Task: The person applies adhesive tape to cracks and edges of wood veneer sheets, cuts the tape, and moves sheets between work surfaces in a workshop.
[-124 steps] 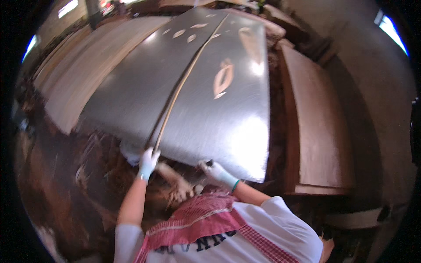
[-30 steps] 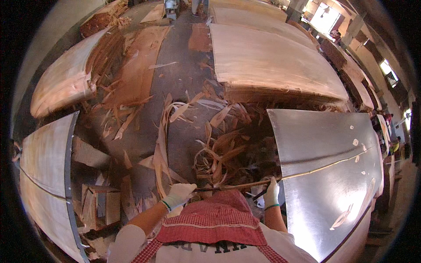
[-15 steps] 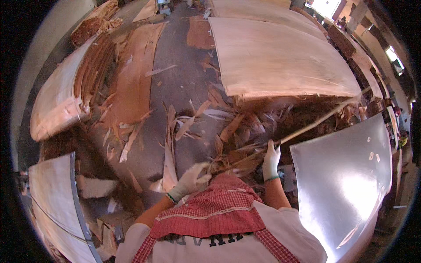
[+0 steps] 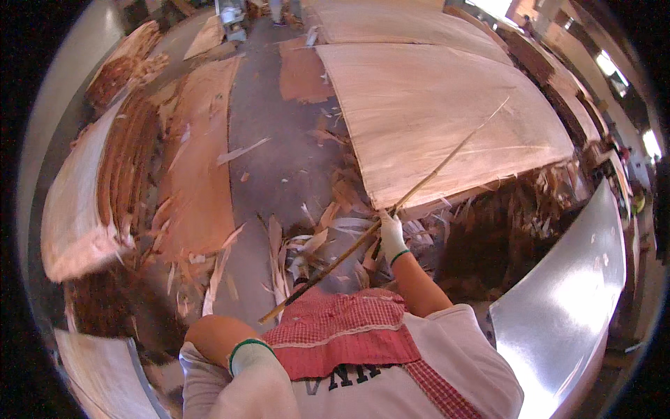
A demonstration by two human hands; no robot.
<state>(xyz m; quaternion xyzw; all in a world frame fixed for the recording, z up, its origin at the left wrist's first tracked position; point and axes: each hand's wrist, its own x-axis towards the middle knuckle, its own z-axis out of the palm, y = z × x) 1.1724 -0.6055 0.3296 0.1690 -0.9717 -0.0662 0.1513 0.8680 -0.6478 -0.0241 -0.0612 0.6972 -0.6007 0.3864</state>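
The right hand [image 4: 392, 236] is closed round a long thin stick [image 4: 335, 260], which slants from near left toward the far-right sheet stack [image 4: 447, 105]; the left hand [image 4: 262, 387] is near, its finger state undeterminable. Step judged: one-handed repositioning; next move calls for a steady grip.

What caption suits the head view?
A white-gloved right hand grips a long thin stick, with a broad stack of wood sheets beyond.
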